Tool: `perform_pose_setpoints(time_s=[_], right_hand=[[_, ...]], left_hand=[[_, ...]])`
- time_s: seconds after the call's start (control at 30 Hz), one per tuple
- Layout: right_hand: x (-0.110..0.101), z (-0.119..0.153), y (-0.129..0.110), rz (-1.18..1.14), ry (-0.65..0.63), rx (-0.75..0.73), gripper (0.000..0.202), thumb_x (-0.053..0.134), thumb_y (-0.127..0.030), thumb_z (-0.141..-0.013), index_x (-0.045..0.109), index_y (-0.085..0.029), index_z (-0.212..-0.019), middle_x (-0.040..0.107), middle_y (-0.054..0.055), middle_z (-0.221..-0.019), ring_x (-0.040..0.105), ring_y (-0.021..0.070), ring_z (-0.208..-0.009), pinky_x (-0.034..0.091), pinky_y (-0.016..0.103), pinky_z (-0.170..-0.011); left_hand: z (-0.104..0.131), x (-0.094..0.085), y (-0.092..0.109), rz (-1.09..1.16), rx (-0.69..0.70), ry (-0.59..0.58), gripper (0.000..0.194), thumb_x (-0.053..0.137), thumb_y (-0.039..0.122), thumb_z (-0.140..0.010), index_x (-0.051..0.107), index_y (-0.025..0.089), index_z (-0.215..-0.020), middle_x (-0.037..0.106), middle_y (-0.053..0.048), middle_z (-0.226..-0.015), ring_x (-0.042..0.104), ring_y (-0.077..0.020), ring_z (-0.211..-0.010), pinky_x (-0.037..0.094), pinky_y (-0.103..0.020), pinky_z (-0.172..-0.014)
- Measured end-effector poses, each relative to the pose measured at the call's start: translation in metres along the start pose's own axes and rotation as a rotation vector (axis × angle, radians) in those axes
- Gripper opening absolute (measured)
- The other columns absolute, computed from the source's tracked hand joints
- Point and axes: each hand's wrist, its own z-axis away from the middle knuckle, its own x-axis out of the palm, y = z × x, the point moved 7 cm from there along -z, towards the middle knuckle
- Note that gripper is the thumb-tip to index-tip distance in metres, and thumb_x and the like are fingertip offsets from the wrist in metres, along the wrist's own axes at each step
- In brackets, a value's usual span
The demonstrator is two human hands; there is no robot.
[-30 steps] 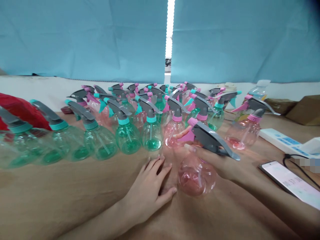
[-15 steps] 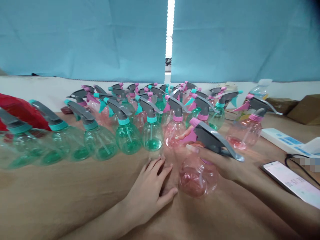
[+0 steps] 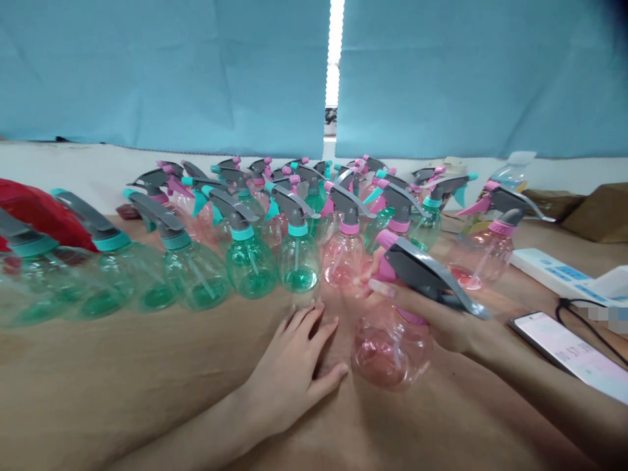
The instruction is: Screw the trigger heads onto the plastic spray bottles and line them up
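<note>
My right hand [image 3: 429, 311] is wrapped round the neck of a pink spray bottle [image 3: 392, 350], below its grey and pink spray head. This bottle leans a little, and a small amount of liquid shows in its clear body. The fingers reach past the pink trigger toward the left; the trigger partly hides them. My left hand [image 3: 294, 366] lies flat on the wooden table with its fingers spread, to the left of that bottle and apart from it. Just beyond my hands stand a green spray bottle [image 3: 299, 265] and another pink spray bottle [image 3: 341, 258].
Several green spray bottles [image 3: 196, 278] line the left, with more green and pink ones behind. Another pink spray bottle [image 3: 481, 255] stands at the right. Beyond it are a white power strip [image 3: 549, 271], a lit phone [image 3: 574, 353] and a black cable. A red bag [image 3: 44, 212] lies far left.
The held spray bottle has shifted slightly right, and the fingers at its trigger have drawn back a little. My left hand stays in place.
</note>
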Motion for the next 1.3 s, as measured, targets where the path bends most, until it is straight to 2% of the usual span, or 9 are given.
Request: perform_pose_setpoints(time_s=[0.13,0.23,0.4,0.73,0.9,1.07,1.2,1.3], right_hand=[[0.003,-0.004,-0.011,-0.007,0.001,-0.034,0.02,0.061,-0.036,-0.08,0.053,-0.023,-0.066,0.048,-0.002,-0.063,0.044,0.0125,-0.055,0.038,0.028,-0.05],[0.004,-0.005,-0.011,-0.024,0.016,-0.071,0.023,0.061,-0.04,-0.079,0.052,-0.023,-0.066,0.047,-0.001,-0.066,0.046,0.0145,-0.061,0.04,0.03,-0.056],[0.004,-0.003,-0.004,-0.038,0.019,-0.09,0.025,0.064,-0.042,-0.077,0.048,-0.025,-0.069,0.041,-0.002,-0.064,0.038,0.0135,-0.058,0.034,0.03,-0.052],[0.005,-0.004,-0.007,-0.059,0.0,-0.106,0.031,0.067,-0.037,-0.076,0.041,-0.024,-0.066,0.033,-0.004,-0.064,0.031,0.0113,-0.056,0.03,0.028,-0.051],[0.006,-0.003,-0.004,-0.041,-0.02,-0.077,0.024,0.062,-0.038,-0.08,0.046,-0.024,-0.068,0.039,-0.003,-0.063,0.037,0.0127,-0.057,0.034,0.029,-0.051],[0.007,-0.004,-0.004,-0.063,-0.029,-0.089,0.025,0.064,-0.04,-0.077,0.046,-0.025,-0.07,0.042,-0.003,-0.066,0.039,0.0122,-0.058,0.036,0.028,-0.051],[0.007,-0.005,-0.01,-0.064,-0.028,-0.09,0.029,0.064,-0.039,-0.077,0.045,-0.022,-0.062,0.041,-0.003,-0.062,0.039,0.0108,-0.055,0.035,0.027,-0.049],[0.007,-0.006,-0.014,-0.039,-0.02,-0.076,0.025,0.061,-0.036,-0.079,0.05,-0.022,-0.061,0.045,-0.003,-0.057,0.047,0.0122,-0.056,0.04,0.027,-0.051]], left_hand=[[0.0,0.0,0.0,-0.008,-0.003,0.001,0.055,0.052,0.048,-0.089,0.047,0.017,-0.135,0.041,-0.014,-0.143,0.036,-0.0318,-0.131,0.033,-0.05,-0.104],[-0.001,-0.001,0.001,-0.013,0.002,-0.001,0.054,0.052,0.048,-0.09,0.047,0.017,-0.134,0.041,-0.014,-0.143,0.035,-0.0314,-0.131,0.033,-0.05,-0.104],[-0.001,-0.001,0.001,-0.014,0.003,0.011,0.054,0.052,0.047,-0.09,0.047,0.018,-0.134,0.043,-0.014,-0.141,0.037,-0.0314,-0.13,0.035,-0.05,-0.102],[-0.001,0.0,0.0,-0.007,0.009,0.025,0.053,0.052,0.047,-0.09,0.047,0.018,-0.134,0.043,-0.014,-0.141,0.036,-0.0306,-0.131,0.033,-0.05,-0.104],[-0.001,-0.001,0.001,-0.005,0.012,0.025,0.053,0.053,0.046,-0.089,0.047,0.017,-0.134,0.043,-0.014,-0.141,0.037,-0.0313,-0.13,0.034,-0.049,-0.103],[0.0,-0.001,0.002,-0.011,0.012,0.024,0.053,0.053,0.046,-0.089,0.047,0.018,-0.134,0.044,-0.013,-0.141,0.037,-0.0315,-0.13,0.035,-0.049,-0.103],[0.0,0.0,0.001,-0.011,0.012,0.024,0.054,0.053,0.047,-0.089,0.047,0.017,-0.134,0.044,-0.014,-0.141,0.037,-0.0317,-0.13,0.035,-0.05,-0.102],[0.001,0.0,0.001,-0.01,0.01,0.019,0.054,0.053,0.047,-0.09,0.047,0.017,-0.134,0.042,-0.014,-0.141,0.037,-0.0321,-0.13,0.035,-0.051,-0.102]])
